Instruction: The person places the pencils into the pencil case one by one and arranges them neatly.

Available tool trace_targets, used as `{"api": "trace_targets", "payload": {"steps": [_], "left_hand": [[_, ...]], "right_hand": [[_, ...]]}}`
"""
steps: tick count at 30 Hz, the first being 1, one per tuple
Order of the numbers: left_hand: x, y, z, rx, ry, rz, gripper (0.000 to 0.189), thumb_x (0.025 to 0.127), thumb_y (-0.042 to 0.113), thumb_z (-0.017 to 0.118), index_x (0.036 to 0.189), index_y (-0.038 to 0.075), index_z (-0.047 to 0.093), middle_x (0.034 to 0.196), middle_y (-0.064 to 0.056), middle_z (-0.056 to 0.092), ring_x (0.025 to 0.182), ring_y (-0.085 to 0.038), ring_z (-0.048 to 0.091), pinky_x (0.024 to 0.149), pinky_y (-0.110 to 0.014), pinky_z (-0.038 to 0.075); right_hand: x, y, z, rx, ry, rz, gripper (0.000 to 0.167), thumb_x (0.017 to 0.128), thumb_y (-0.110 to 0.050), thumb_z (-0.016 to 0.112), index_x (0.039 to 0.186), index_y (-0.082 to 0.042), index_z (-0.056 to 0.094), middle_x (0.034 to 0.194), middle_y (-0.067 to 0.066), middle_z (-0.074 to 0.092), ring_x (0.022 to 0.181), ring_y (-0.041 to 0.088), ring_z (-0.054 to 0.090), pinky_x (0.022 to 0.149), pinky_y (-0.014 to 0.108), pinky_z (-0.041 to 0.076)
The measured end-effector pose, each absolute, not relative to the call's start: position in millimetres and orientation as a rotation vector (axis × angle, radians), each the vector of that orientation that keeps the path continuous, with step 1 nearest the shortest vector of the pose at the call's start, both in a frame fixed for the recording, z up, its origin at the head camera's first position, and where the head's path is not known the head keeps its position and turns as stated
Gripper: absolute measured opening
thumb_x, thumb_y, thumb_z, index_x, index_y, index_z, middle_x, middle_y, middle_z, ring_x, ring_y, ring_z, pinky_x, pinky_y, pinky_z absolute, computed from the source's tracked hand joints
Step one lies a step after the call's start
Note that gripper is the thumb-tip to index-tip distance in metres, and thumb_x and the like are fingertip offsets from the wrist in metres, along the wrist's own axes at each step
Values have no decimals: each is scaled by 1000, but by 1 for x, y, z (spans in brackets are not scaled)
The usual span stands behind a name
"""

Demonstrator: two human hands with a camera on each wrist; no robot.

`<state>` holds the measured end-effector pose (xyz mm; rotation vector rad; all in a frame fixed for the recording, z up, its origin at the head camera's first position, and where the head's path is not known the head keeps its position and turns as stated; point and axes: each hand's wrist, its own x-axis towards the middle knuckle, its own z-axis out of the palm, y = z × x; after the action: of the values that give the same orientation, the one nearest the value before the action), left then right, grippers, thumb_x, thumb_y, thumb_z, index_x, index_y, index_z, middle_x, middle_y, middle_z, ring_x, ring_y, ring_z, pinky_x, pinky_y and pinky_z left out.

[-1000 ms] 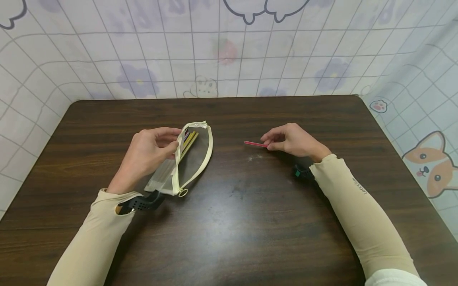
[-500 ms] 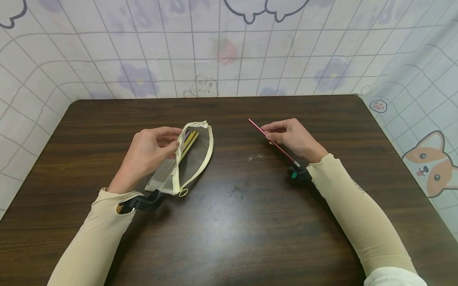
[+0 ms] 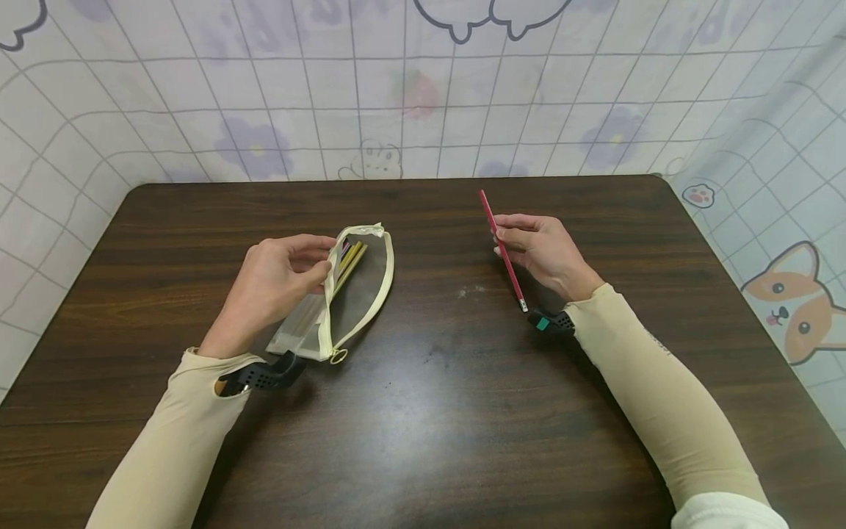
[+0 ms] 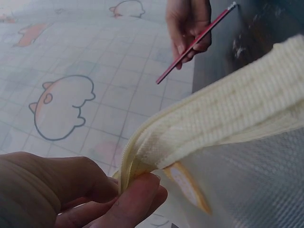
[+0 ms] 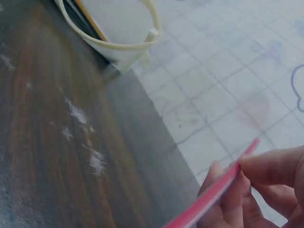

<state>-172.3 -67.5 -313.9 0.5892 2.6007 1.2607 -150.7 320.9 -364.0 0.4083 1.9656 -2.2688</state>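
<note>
My left hand (image 3: 274, 283) pinches the zippered edge of a translucent mesh pencil case (image 3: 297, 327) with cream trim. The case's mouth gapes toward the right, and several yellow and dark pencils (image 3: 348, 268) show inside it. In the left wrist view, thumb and fingers grip the zipper tape (image 4: 124, 166). Over the right half of the table, my right hand (image 3: 545, 250) pinches a red pencil (image 3: 509, 264) between thumb and fingers. The pencil slants, its metal-and-eraser end (image 3: 523, 305) low near the wrist and its other end pointing up and away.
The dark wooden table (image 3: 423, 441) reaches back to a wall covering (image 3: 317, 95) with a grid and cartoon print. Pale scuff marks (image 3: 471, 292) lie on the tabletop between the hands. A ring zipper pull (image 3: 338, 356) hangs at the case's near corner.
The right hand has risen slightly and turned the red pencil from pointing left to a steep slant, its far end now up and away. The left hand and pencil case stay put.
</note>
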Motion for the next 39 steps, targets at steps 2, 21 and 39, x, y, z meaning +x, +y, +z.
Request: {"api": "trace_targets", "payload": {"steps": [2, 21, 39], "left_hand": [[-172, -68, -314, 587, 2601, 1257, 35, 99, 12, 63, 132, 5, 69, 116, -21, 77, 86, -23, 81, 72, -33, 65], [-173, -69, -316, 592, 2622, 1241, 34, 98, 12, 62, 131, 7, 70, 114, -18, 79, 80, -22, 81, 72, -34, 64], [-175, -70, -312, 594, 2601, 1269, 35, 98, 10, 61, 131, 7, 70, 116, -18, 78, 86, -25, 81, 73, -36, 65]], "right_hand": [[-151, 319, -365, 415, 1944, -2300, 42, 99, -7, 66, 139, 6, 58, 123, 10, 66, 100, 19, 69, 81, 25, 62], [-146, 292, -367, 431, 1879, -2295, 27, 102, -2, 55, 126, 10, 54, 90, 1, 67, 80, 13, 68, 85, 27, 63], [-149, 221, -363, 476, 1701, -2441, 13, 99, 0, 52, 94, -3, 64, 94, 4, 64, 89, 16, 70, 88, 27, 62]]}}
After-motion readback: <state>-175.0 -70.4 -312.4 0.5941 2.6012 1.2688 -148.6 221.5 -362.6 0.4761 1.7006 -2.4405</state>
